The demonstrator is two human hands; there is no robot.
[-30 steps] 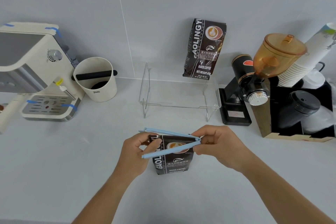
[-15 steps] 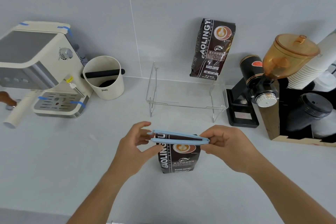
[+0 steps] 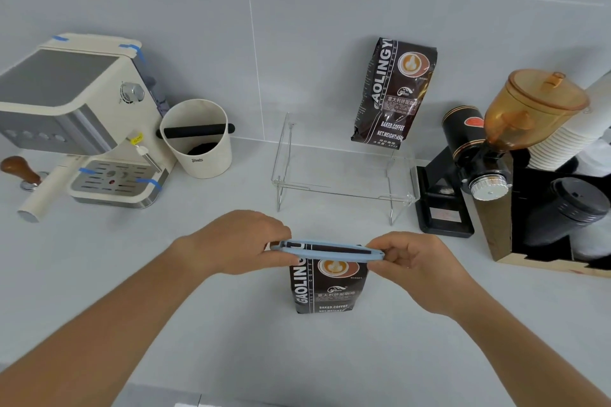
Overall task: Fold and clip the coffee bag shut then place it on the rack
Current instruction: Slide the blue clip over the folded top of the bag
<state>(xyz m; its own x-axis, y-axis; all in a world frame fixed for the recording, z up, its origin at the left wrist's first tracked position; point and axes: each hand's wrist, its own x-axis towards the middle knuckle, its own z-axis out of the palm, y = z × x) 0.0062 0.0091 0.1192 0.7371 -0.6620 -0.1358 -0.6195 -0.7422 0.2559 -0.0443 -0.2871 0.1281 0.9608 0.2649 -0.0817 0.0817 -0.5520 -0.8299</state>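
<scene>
the coffee bag [image 3: 325, 287] is standing up on the desk [image 3: 429, 340], in front of the clear rack [image 3: 344, 190]. its long side is going up and down, and its front is facing the person. a blue clip [image 3: 325, 249] is lying flat across the folded top. the left hand [image 3: 241, 243] is pinching one end and the right hand [image 3: 413, 266] is pinching the other, likely to press it shut evenly. another bag [image 3: 395, 91] is sitting on the rack.

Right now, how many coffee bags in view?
2. One bag stands on the counter, its top in the blue clip held by both hands. The other leans against the wall on the rack. None seems hidden.
</scene>
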